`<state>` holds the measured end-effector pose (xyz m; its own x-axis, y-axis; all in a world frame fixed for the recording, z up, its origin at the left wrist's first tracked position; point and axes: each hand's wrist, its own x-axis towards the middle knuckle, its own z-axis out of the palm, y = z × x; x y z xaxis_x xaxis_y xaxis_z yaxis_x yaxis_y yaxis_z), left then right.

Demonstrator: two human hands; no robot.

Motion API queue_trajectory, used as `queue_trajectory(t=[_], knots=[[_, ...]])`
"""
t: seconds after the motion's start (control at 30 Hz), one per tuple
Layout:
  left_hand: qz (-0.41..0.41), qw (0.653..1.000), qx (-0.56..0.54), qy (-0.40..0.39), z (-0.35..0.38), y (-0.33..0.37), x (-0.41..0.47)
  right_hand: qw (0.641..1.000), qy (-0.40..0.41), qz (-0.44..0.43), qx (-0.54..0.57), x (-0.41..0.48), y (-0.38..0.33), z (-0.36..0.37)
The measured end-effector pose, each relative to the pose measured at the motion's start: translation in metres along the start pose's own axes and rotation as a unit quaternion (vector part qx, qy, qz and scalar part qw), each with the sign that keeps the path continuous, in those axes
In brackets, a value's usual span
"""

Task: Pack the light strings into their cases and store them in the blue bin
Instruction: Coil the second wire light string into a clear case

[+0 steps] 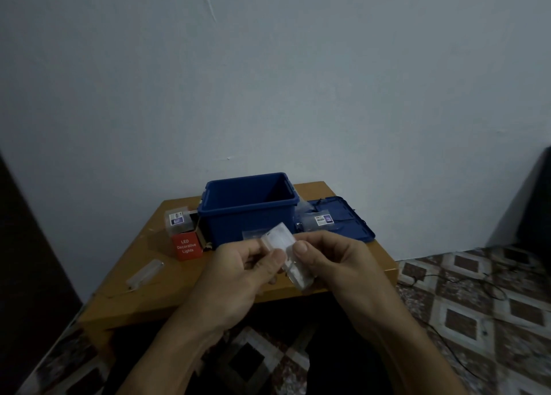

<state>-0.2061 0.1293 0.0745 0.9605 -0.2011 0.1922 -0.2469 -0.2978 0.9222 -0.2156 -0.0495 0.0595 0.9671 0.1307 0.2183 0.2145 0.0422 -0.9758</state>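
The clear case (283, 241) slants with its long axis running from far-left to near-right, above the near edge of the worktop (149, 290) and just in front of the open blue bin (247, 224). The left hand (238, 272) and the right hand (337, 263) each pinch one side of it between thumb and fingers.

One view only, from head height, wide-angle. It looks forward and down across the worktop (179, 287), with the left hand (235, 272) and right hand (337, 263) close below and the wall (268, 81) filling the top.
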Motion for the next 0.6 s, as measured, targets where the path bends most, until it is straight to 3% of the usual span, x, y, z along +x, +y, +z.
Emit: queue_trajectory(t=[0.6], knots=[[0.017,0.997,0.063,-0.034,-0.0087,-0.0038,-0.0036,0.997,-0.043,0.034,-0.045,0.0028,0.0068,0.0036]])
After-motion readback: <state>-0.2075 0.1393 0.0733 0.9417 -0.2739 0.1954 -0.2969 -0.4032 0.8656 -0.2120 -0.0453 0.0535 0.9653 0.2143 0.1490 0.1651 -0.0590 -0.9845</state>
